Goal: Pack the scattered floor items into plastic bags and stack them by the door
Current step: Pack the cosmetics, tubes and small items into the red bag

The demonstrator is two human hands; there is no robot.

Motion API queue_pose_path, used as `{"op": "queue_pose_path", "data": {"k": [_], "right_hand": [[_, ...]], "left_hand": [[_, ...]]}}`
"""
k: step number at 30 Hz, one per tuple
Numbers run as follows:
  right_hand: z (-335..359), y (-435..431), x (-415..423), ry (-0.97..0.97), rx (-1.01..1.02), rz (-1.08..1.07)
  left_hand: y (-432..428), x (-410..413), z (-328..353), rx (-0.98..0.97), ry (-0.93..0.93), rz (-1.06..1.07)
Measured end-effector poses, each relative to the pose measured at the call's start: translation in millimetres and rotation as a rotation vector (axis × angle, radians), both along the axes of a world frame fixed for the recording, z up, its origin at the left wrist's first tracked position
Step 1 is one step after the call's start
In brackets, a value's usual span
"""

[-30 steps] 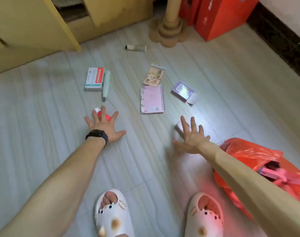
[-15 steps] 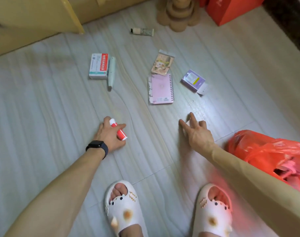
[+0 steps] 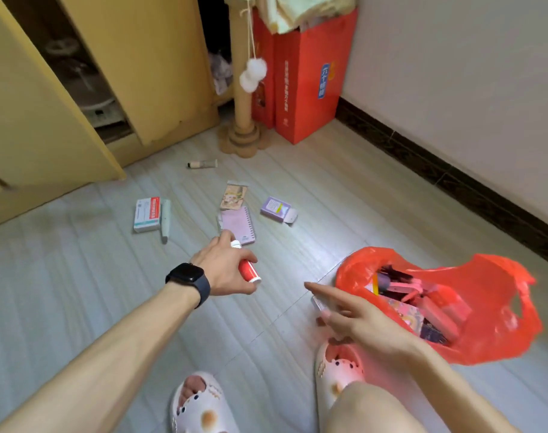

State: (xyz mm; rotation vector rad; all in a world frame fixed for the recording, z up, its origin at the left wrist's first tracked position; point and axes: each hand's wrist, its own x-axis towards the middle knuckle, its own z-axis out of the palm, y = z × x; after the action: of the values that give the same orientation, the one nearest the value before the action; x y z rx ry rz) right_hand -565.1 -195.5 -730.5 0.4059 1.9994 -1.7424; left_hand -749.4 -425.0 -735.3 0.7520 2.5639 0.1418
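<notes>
Above pale floor planks [image 3: 79, 292], grips red tube [image 3: 249, 271] in left hand [image 3: 224, 267], axis toward five o'clock, pinches pale item [image 3: 317, 303] in right hand [image 3: 363, 320], nearer red bag [image 3: 491, 292] at three o'clock.

Black smartwatch [image 3: 188, 281]; white spotted slippers [image 3: 201, 407]; bare forearms.

pale floor [image 3: 79, 292] bears pink notebook [image 3: 240, 225], medicine box [image 3: 146, 214], purple box [image 3: 276, 207], tube [image 3: 202, 164], red bag [image 3: 497, 292].

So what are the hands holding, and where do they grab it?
The left hand grips the red bottle round its middle. The right hand pinches a small pale thing; which part it grips is hidden.
</notes>
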Motion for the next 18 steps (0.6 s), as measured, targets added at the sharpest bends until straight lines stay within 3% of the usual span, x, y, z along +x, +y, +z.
{"op": "queue_pose_path", "data": {"k": [7, 10, 14, 18], "right_hand": [[37.3, 92.4, 67.5, 0.119, -0.088, -0.542], [30.6, 122.1, 81.8, 0.076, 0.006, -0.696], [12.8, 152.5, 90.7, 0.030, 0.281, -0.621], [-15.1, 179.3, 91.8, 0.106, 0.691, -0.421]], "left_hand": [[146.5, 57.8, 57.1, 0.198, 0.076, -0.353], [208.3, 94.7, 55.6, 0.242, 0.080, -0.511], [271.2, 129.7, 26.7, 0.183, 0.157, -0.723], [294.8, 144.2, -20.7, 0.090, 0.166, -0.767]]}}
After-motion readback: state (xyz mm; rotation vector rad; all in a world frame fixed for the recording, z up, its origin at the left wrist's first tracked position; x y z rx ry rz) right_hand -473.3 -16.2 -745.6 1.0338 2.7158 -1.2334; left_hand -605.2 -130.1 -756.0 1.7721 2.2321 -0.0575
